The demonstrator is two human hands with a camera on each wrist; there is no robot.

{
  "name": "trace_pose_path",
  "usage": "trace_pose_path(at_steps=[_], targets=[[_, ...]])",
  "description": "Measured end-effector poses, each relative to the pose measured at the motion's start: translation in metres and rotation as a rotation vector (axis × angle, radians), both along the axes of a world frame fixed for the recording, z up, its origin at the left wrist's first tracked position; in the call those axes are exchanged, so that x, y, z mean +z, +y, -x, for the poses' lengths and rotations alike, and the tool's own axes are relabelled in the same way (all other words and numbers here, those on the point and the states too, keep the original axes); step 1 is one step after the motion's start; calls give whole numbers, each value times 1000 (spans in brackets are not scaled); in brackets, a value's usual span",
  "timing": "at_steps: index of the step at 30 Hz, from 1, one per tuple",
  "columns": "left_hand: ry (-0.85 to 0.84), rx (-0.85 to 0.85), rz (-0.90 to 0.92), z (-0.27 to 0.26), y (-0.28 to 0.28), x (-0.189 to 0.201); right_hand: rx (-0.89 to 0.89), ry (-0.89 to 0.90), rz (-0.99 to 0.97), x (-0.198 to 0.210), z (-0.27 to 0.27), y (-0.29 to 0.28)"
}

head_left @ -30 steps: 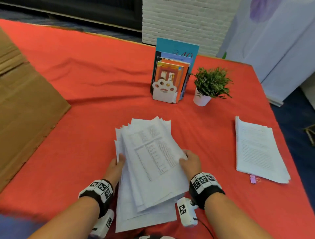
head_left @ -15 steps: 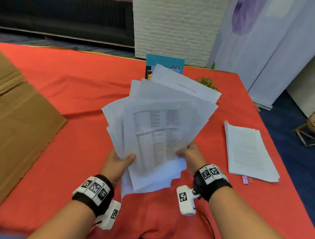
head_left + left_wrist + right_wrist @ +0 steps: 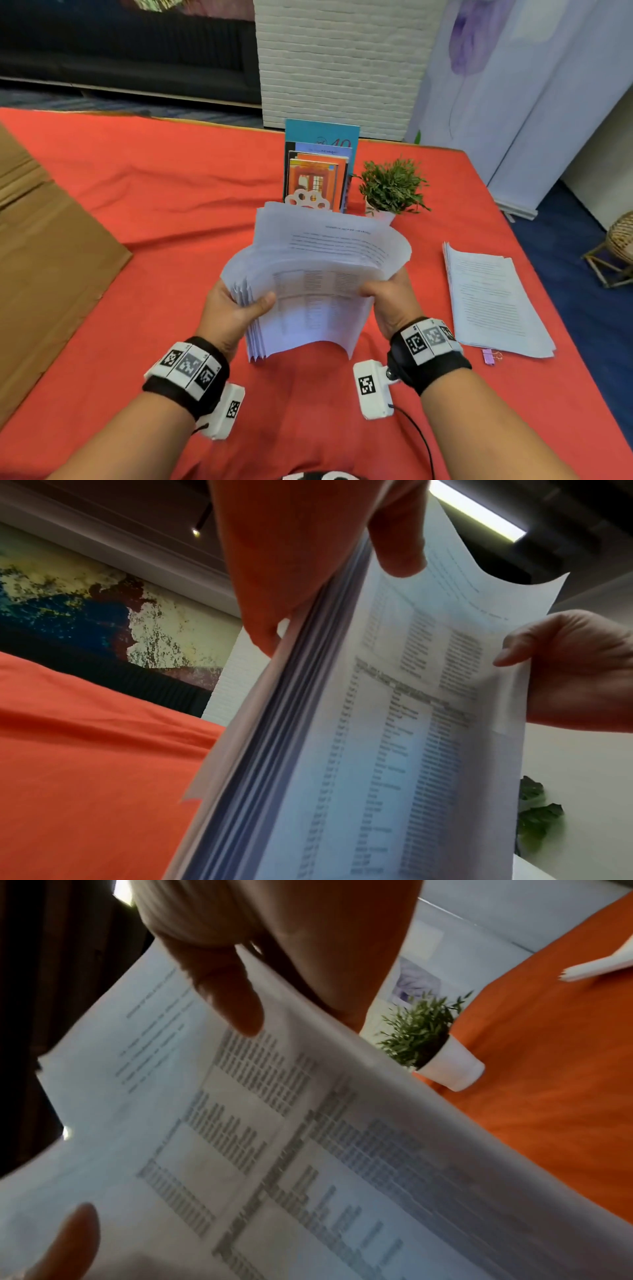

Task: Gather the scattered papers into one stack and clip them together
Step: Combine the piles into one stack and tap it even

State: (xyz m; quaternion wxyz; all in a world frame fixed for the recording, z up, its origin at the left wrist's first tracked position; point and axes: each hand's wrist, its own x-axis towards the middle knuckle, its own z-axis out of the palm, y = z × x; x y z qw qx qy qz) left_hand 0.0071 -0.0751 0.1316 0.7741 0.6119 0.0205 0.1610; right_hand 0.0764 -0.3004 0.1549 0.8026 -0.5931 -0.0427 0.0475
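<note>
A thick bundle of printed white papers point(image 3: 315, 270) stands upright on its lower edge on the red tablecloth point(image 3: 154, 192), its top curling away from me. My left hand point(image 3: 236, 308) grips its left side, thumb on the front sheet. My right hand point(image 3: 387, 294) grips its right side the same way. The left wrist view shows the papers point(image 3: 394, 750) edge-on with my left hand point(image 3: 342, 555) pinching them; the right wrist view shows the printed front sheet point(image 3: 274, 1137) under my right hand point(image 3: 236, 999). A small pink binder clip point(image 3: 488, 356) lies on the cloth to the right.
A second flat paper stack point(image 3: 493, 301) lies at right, next to the clip. Behind the bundle stand a holder of books point(image 3: 318, 171) and a small potted plant point(image 3: 390, 192). Brown cardboard point(image 3: 44, 260) covers the table's left side.
The fanned papers, flat on the table a second ago, were lifted and are now stood on their lower edge, with the sheets drawn closer together between both hands.
</note>
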Motion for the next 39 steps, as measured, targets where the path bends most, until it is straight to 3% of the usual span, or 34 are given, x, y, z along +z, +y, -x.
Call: trace_pose_path(at_steps=[6, 11, 15, 19, 24, 29, 33, 36, 39], targets=[[-93, 224, 12, -2, -17, 42, 49, -89, 38, 13, -4, -3], [-127, 482, -109, -16, -27, 70, 216, -118, 109, 15, 3, -7], [-101, 552, -203, -28, -28, 73, 289, -143, 133, 15, 2, -11], [-135, 524, -227, -26, -24, 56, 240, -89, 144, 1, 6, -10], [-208, 289, -308, -5, -18, 20, 118, -58, 157, -19, 7, -2], [137, 113, -296, -3, -2, -25, -13, 81, 86, -31, 2, 4], [205, 131, -201, -9, 2, -30, -4, 162, -13, -25, 2, 12], [157, 131, -210, -10, 4, -24, 13, 68, 83, -23, 4, 11], [104, 140, -203, -7, 4, -17, -46, -185, 210, -16, 5, 8]])
